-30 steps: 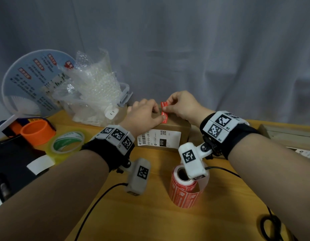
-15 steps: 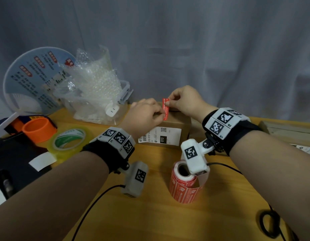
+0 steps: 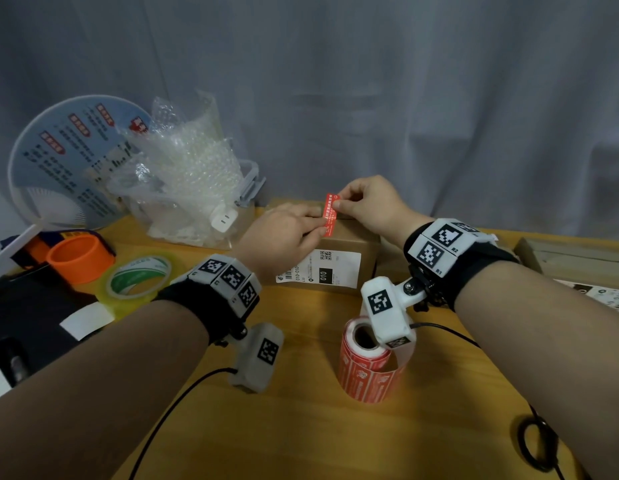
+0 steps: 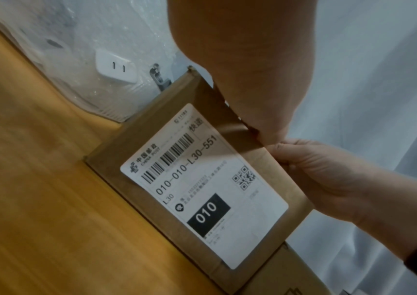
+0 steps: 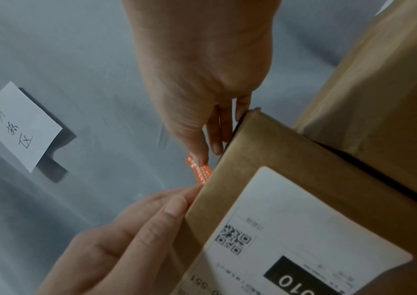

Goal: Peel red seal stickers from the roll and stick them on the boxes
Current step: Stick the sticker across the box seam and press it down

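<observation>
A red seal sticker [image 3: 330, 213] stands stretched upright over the front top edge of a brown cardboard box [image 3: 349, 242] with a white shipping label. My right hand [image 3: 337, 202] pinches the sticker's upper end [image 5: 194, 159]. My left hand [image 3: 317, 229] pinches its lower end at the box's top edge. In the right wrist view the left hand's fingertips [image 5: 177, 201] lie against the box edge just below the sticker. The roll of red stickers [image 3: 365, 372] stands on the wooden table nearer to me, partly behind the right wrist camera.
A clear tub of bubble wrap [image 3: 183, 181] with a white charger [image 3: 224, 218] sits left of the box. A round fan [image 3: 69, 161], an orange roll [image 3: 80, 258] and a green tape roll [image 3: 138, 280] lie further left. Another cardboard box [image 3: 575, 258] is at the right; a cable [image 3: 536, 445] lies front right.
The sticker, folded low near the box top a second ago, is now pulled straight and upright. My right hand has lifted its upper end while my left hand stays at the box edge.
</observation>
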{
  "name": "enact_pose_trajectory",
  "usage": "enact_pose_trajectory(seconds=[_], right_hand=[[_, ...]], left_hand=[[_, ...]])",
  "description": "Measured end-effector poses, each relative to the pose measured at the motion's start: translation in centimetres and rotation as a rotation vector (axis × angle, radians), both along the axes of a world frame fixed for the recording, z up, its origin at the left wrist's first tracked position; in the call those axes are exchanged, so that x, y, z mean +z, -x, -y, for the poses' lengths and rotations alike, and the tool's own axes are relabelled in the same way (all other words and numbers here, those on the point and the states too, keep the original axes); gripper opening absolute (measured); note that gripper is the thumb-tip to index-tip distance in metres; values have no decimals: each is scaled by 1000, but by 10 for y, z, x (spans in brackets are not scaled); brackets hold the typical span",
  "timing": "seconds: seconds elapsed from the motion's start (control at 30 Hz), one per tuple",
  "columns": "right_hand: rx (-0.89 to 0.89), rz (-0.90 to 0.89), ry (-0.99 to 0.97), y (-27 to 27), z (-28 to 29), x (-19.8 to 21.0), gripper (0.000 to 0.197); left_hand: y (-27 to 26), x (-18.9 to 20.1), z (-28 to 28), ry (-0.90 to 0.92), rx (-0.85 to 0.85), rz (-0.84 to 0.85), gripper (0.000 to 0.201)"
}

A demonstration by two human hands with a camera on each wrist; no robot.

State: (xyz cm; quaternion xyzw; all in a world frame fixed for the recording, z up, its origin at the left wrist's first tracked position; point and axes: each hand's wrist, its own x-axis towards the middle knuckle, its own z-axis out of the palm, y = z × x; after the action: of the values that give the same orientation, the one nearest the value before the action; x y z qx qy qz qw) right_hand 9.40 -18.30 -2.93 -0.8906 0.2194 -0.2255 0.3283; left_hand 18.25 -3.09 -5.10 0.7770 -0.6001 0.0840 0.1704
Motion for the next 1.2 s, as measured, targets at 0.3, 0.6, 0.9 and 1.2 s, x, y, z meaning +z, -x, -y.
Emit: enact_pose_trajectory(seconds=[0.3, 0.6, 0.9, 1.2], right_hand=[[0, -38, -60, -4, 1, 2, 16], [7, -65, -28, -6, 3, 2, 15], [-170, -205, 194, -13, 15, -5, 24], [415, -412, 416, 19, 15, 1, 42]], left_hand=[[1, -1, 12, -61, 92, 66, 43], [-4, 2, 9, -73, 85, 1, 40], [-4, -5, 12, -47, 99, -2, 41], [-4, -11, 12, -33, 57, -10, 43]])
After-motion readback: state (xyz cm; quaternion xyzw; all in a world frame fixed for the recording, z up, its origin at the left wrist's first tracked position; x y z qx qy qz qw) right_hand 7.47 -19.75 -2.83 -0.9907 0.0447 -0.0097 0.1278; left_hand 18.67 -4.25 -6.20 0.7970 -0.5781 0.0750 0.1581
